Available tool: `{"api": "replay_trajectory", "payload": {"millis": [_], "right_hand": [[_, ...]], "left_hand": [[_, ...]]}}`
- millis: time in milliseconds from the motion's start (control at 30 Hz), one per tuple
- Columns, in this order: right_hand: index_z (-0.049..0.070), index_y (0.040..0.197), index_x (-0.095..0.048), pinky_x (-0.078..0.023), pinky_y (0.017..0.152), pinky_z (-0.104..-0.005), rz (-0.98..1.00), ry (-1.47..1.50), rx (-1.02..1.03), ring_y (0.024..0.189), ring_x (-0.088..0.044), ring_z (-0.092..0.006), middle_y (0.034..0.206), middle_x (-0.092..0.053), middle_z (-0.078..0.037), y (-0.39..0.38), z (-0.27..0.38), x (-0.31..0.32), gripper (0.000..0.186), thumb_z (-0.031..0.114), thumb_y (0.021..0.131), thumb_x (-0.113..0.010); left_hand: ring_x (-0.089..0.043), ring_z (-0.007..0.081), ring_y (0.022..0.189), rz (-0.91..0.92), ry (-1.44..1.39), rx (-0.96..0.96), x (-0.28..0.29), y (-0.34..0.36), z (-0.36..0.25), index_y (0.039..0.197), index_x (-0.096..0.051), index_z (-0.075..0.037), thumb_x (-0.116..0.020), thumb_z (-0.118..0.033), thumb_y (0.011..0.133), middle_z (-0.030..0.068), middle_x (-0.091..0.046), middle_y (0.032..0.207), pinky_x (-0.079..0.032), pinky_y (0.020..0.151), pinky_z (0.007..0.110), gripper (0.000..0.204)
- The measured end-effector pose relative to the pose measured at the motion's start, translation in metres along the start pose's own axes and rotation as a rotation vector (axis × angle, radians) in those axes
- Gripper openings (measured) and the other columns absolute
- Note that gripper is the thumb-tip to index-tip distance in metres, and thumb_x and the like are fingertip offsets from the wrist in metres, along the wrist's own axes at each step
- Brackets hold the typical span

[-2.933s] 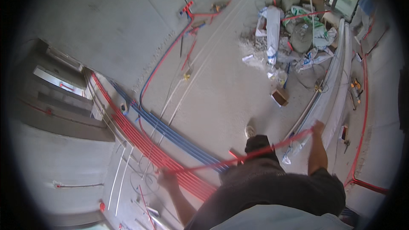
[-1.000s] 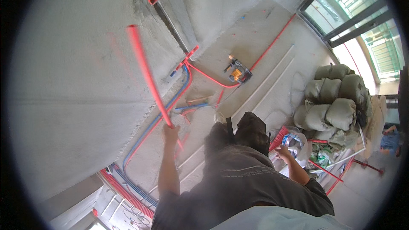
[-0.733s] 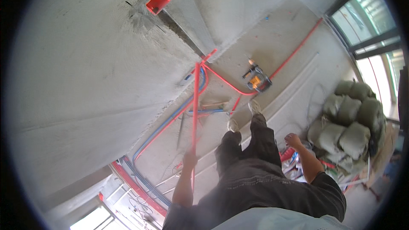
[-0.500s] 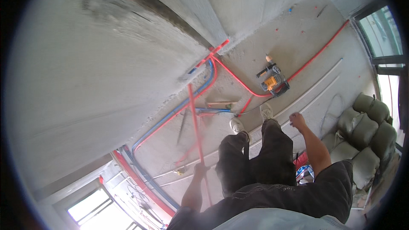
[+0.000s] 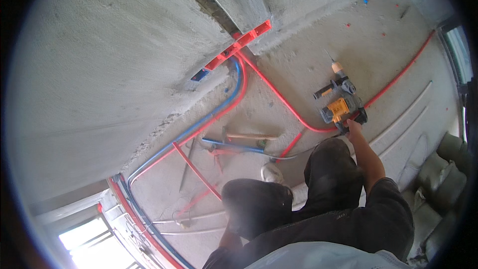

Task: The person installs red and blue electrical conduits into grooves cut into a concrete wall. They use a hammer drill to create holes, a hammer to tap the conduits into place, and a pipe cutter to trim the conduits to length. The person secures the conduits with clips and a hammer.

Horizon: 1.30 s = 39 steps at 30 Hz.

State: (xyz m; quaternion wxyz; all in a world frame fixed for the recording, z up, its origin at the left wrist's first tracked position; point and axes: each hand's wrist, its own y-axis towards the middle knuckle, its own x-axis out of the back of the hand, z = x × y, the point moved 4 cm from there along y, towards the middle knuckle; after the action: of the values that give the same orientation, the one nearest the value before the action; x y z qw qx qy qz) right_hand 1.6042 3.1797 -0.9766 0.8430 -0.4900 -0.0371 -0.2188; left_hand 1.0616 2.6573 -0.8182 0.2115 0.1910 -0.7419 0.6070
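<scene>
Right hand reaching onto rotary hammer drill on concrete floor; left hand hidden.

Right hand is at the rear of the yellow-black hammer drill, touching its body; whether the fingers have closed on it cannot be told. Drill lies on its side on the bare floor, near the right window edge, just beside a red pipe that curves from the wall corner. Left hand is behind the left knee, near a loose red pipe length; its state cannot be told. Claw hammer and blue pipe lie mid-floor. Drill is probably heavy, rigid, nose-weighted: take the rear handle, steady with the black side grip.
</scene>
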Motion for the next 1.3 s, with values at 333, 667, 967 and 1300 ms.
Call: {"api": "replay_trajectory", "payload": {"millis": [333, 667, 967, 1300], "right_hand": [[-0.011, 0.122, -0.058, -0.056, 0.082, -0.0432, -0.403, -0.354, 0.447, 0.102, -0.068, -0.0305, 0.114, -0.067, -0.023, 0.015, 0.027, -0.003, 0.054, 0.015, 0.079, -0.078], [-0.002, 0.094, -0.07, -0.052, 0.072, -0.0415, -0.136, 0.224, 0.332, 0.081, -0.067, -0.0253, 0.095, -0.072, -0.011, 0.042, -0.012, 0.012, 0.019, 0.013, 0.083, -0.074], [0.009, 0.088, -0.066, -0.043, 0.05, -0.0311, 0.396, 0.51, 0.615, 0.058, -0.055, -0.0123, 0.069, -0.058, 0.0, -0.12, 0.123, -0.023, 0.012, 0.016, 0.085, -0.075], [-0.001, 0.102, -0.071, -0.05, 0.055, -0.0264, 0.489, 0.209, 0.961, 0.06, -0.06, -0.0104, 0.081, -0.066, -0.003, -0.319, 0.209, -0.064, 0.023, -0.001, 0.08, -0.074]], "left_hand": [[-0.072, 0.0281, 0.073, -0.208, 0.042, -0.104, -0.017, 0.046, -0.017, 0.089, -0.072, 0.004, -0.08, -0.027, 0.082, 0.0148, -0.072, 0.077, -0.056, 0.065, 0.044, 0.033], [-0.073, 0.0305, 0.075, -0.396, 0.062, -0.206, 0.012, 0.08, -0.092, 0.093, -0.072, 0.005, -0.079, -0.026, 0.079, 0.0185, -0.072, 0.079, -0.056, 0.067, 0.045, 0.034], [-0.069, 0.0333, 0.066, -0.601, 0.078, -0.713, 0.083, 0.117, -0.168, 0.096, -0.075, -0.003, -0.073, -0.019, 0.086, 0.0159, -0.069, 0.073, -0.055, 0.062, 0.049, 0.019], [-0.062, 0.016, 0.086, -0.2, -0.085, -1.249, 0.066, -0.052, -0.563, 0.104, -0.067, 0.003, -0.069, -0.039, 0.096, 0.0091, -0.069, 0.09, -0.051, 0.078, 0.036, 0.043]]}}
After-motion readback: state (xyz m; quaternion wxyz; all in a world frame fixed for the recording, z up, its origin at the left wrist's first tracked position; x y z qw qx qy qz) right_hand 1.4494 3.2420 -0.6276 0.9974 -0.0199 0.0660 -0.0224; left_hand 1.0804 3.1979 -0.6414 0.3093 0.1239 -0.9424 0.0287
